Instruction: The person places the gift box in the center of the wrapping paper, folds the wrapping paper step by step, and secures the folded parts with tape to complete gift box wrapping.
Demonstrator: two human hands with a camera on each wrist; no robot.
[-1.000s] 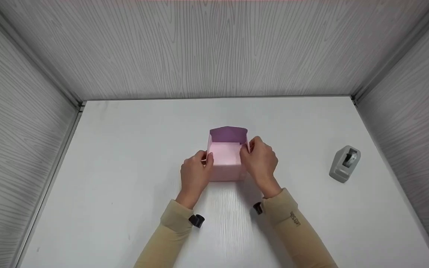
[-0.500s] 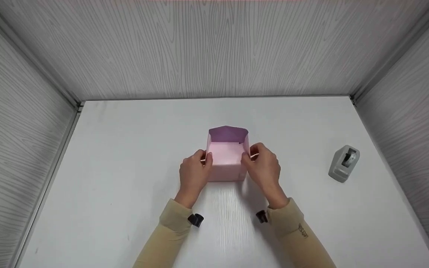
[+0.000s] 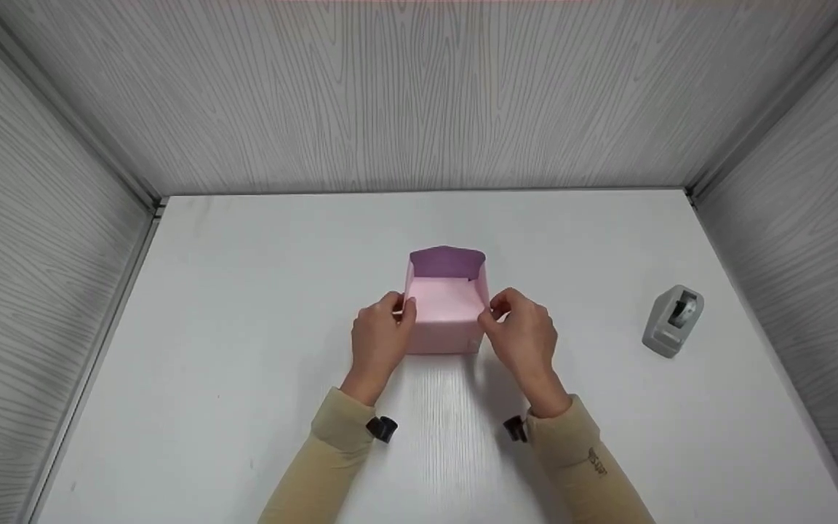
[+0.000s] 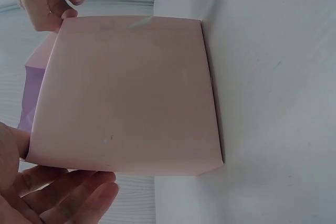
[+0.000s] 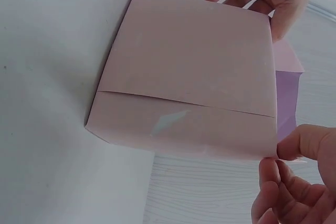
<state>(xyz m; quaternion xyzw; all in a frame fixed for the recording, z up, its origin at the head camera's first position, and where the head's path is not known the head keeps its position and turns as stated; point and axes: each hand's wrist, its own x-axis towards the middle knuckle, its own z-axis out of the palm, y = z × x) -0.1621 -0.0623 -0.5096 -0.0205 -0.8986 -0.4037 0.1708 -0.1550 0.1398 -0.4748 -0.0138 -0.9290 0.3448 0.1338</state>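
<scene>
A small pink paper box [image 3: 442, 337] stands on the table with its top uncovered and a purple-lined flap [image 3: 448, 263] raised at the back. My left hand [image 3: 379, 348] grips its left wall, thumb at the top edge and fingers along the outside. At the near right top corner, my right hand [image 3: 524, 338] pinches the edge between thumb and fingertips. The right wrist view shows a seam down the near face, with a pale translucent patch [image 5: 169, 123], like a piece of tape, beside it.
A grey tape dispenser [image 3: 673, 320] stands to the right on the white table [image 3: 244, 291]. Wood-grained panels [image 3: 419, 94] enclose the table at the back and on both sides.
My right hand has drawn back toward me along the right wall to the near corner, its thumb leaving the box's inside. My left hand and the box have barely moved.
</scene>
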